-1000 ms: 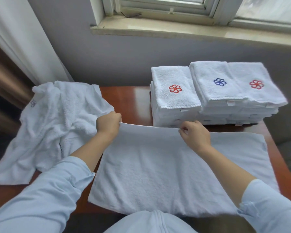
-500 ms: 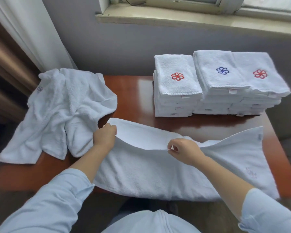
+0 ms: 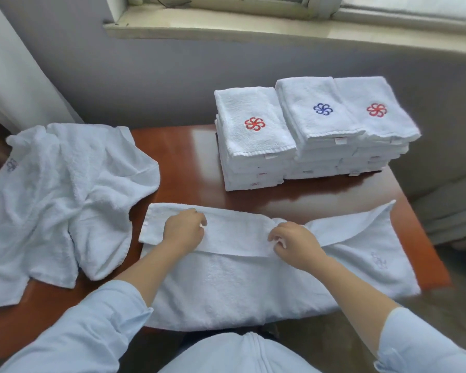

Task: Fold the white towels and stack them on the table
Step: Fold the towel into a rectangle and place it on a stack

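Fingers [image 3: 276,234] left and right pinch the flat white terry towel [image 3: 226,289], far edge just drawn over: first fold underway

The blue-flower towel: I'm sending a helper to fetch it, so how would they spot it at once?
On the brown table under the window sill, three stacks of folded white towels stand at the far right. The blue-flower towel tops the middle stack. Its embroidered flower is blue, while the top towels to its left and right carry red ones.
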The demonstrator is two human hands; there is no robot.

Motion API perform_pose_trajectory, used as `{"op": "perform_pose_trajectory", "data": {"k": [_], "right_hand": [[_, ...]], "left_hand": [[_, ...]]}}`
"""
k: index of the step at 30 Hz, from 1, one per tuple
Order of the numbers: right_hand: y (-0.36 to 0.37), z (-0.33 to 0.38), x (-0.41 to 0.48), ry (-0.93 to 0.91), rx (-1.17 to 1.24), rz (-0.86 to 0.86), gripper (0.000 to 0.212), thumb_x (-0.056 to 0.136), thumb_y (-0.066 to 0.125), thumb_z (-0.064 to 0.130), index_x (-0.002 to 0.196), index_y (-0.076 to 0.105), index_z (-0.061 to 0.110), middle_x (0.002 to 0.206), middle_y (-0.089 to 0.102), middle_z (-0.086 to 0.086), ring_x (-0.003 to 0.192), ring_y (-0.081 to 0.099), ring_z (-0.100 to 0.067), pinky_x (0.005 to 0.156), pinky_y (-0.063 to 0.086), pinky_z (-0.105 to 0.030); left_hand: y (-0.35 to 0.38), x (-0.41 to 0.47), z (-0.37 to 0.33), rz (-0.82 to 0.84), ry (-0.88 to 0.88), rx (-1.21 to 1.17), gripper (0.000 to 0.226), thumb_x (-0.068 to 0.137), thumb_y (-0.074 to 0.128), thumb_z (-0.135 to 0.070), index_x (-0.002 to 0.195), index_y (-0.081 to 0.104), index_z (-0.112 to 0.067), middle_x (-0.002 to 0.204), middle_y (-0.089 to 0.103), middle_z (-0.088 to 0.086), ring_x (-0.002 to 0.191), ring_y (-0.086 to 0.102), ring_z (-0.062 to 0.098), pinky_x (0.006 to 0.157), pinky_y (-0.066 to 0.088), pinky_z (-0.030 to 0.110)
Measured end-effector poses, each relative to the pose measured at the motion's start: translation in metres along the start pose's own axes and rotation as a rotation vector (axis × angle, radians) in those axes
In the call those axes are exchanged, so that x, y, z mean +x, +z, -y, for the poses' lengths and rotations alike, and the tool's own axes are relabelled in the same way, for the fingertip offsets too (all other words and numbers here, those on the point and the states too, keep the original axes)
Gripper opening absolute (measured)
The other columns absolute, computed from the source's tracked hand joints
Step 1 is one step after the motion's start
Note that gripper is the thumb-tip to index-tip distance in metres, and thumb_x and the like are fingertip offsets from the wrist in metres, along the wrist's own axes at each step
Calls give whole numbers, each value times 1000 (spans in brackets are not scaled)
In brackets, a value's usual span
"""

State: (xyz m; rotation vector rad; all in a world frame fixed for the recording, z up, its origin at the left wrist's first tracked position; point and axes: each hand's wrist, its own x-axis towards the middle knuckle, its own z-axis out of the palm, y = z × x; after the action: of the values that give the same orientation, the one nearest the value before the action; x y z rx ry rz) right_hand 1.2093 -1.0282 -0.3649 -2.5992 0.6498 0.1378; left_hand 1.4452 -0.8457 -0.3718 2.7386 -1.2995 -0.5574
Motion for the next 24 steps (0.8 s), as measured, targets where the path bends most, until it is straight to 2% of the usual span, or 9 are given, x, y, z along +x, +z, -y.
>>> {"op": "perform_pose_trajectory", "data": {"k": [3,6,11,13,16,19,20,22,24], "right_hand": [[-17,-17,-15,105,-18,-105,28,79,56,3,97,73,15,96,68,4,94,57,-20,72,44,-29],[-33,-41,-36,199,-28,-188,32,78,56,-1,100,72,15,106,67,3,105,56,-21,80,47,-32],[-55,-89,-63,321,-102,-189,43,80,55,-1,117,68,18,121,63,4,121,51,-18,87,45,-31],[-61,-111,-68,330,-165,-156,48,83,54,2,126,63,20,131,57,3,130,45,-18,99,40,-30],[-69,-145,-70,328,-254,-48,59,87,50,2,141,48,24,150,41,4,148,23,-19,120,17,-38],[-78,-177,-66,279,-303,23,64,88,50,3,146,40,27,156,32,5,151,12,-19,123,6,-42],[-81,-187,-63,248,-306,36,63,89,50,3,146,40,27,156,32,4,151,12,-19,122,8,-42],[-84,-204,-58,185,-286,22,61,88,49,0,144,44,24,151,37,4,148,20,-21,118,23,-42],[-85,-217,-52,150,-282,-17,56,86,49,0,138,51,22,142,45,5,140,33,-19,100,41,-35]], "left_hand": [[3,13,-47,28,158,-55,36,91,46,-13,116,66,-29,121,59,-7,112,56,17,79,44,30],[7,24,-94,48,311,-74,33,92,48,-18,117,66,-29,118,60,-7,110,57,17,78,43,29],[15,27,-163,73,449,-106,29,90,53,-28,116,64,-32,116,59,-10,108,56,15,82,47,30],[20,28,-186,61,479,-110,26,88,56,-34,113,65,-33,113,59,-11,107,56,13,80,45,28],[29,29,-216,89,474,-95,29,84,62,-45,111,63,-34,111,57,-13,105,56,12,75,40,26],[42,25,-241,155,402,21,48,78,68,-54,118,56,-31,114,53,-9,107,53,14,82,41,31],[46,23,-247,166,369,65,52,77,69,-53,120,53,-29,115,51,-8,107,52,16,83,39,31],[54,20,-256,154,303,142,50,80,69,-42,123,48,-27,118,48,-5,107,49,18,81,36,30],[60,17,-263,105,242,187,43,84,64,-25,123,46,-25,118,48,-3,106,49,19,77,35,29]]}}
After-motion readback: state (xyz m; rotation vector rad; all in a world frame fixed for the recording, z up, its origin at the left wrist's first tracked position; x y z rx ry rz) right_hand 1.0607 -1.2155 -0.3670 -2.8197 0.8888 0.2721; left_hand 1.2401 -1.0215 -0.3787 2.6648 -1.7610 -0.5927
